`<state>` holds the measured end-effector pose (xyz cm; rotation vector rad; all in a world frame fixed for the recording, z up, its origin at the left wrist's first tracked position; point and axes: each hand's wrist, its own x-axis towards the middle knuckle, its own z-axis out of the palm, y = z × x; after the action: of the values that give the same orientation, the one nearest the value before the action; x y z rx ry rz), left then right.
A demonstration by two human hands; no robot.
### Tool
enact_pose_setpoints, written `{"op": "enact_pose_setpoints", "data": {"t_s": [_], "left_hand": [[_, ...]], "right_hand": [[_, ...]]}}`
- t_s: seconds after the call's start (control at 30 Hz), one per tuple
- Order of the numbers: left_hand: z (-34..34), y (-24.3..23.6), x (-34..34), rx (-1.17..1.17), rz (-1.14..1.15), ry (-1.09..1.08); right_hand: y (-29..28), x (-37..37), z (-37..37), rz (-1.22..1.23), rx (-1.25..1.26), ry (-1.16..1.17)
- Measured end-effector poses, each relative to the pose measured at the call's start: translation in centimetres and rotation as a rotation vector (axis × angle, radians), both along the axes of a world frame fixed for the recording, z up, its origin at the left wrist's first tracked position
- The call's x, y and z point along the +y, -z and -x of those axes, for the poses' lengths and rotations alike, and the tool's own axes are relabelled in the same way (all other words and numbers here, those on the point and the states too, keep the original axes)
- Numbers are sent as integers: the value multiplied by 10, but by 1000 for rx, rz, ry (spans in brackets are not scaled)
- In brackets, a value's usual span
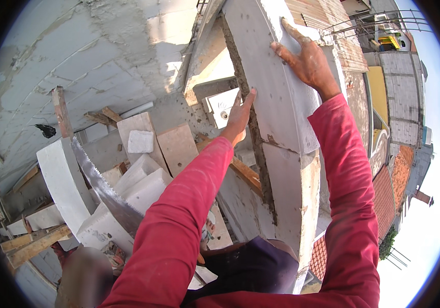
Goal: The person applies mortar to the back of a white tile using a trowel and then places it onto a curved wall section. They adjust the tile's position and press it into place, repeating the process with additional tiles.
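Observation:
A large pale wall block [266,66] sits on top of another light block [281,179] in a wall, with a seam between them. My right hand [310,64] lies over its upper right edge, fingers spread apart. On the opposite side, the stretched fingers of my left hand [240,120] touch the block's left edge, beside a rough grey line of mortar [238,61]. Neither hand wraps round anything. Below and left of my left forearm, a toothed hand saw blade [109,190] stands among white blocks [66,179]; its handle is hidden.
A person's blurred head [86,280] is at the lower left. Wooden boards [40,246], a timber piece [245,174] and a tan panel [178,149] lie below the wall. Reinforcing bars [384,23] jut out at the upper right; tiled roofs [374,190] lie beyond.

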<state>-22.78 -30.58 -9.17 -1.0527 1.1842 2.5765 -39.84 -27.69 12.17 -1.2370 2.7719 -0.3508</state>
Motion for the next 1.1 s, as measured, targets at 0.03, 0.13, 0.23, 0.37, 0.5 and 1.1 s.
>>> {"op": "enact_pose_setpoints", "data": {"t_s": [0.03,0.13,0.23,0.37,0.5,1.1], "left_hand": [[2,4,1,6,40,9],[2,13,2,-29,86,21],[4,12,0,53,-79,44],[0,1,-2,35,-127,24],[-1,-13,2,21,-150,36],[-2,-18,-4,-34,-98,-8]], "right_hand": [[-1,0,1,-13,-19,6],[6,2,0,1,86,-19],[5,3,3,68,38,-54],[0,2,0,10,-33,2],[4,10,2,1,30,1],[-2,-8,-17,-48,70,76]]}}
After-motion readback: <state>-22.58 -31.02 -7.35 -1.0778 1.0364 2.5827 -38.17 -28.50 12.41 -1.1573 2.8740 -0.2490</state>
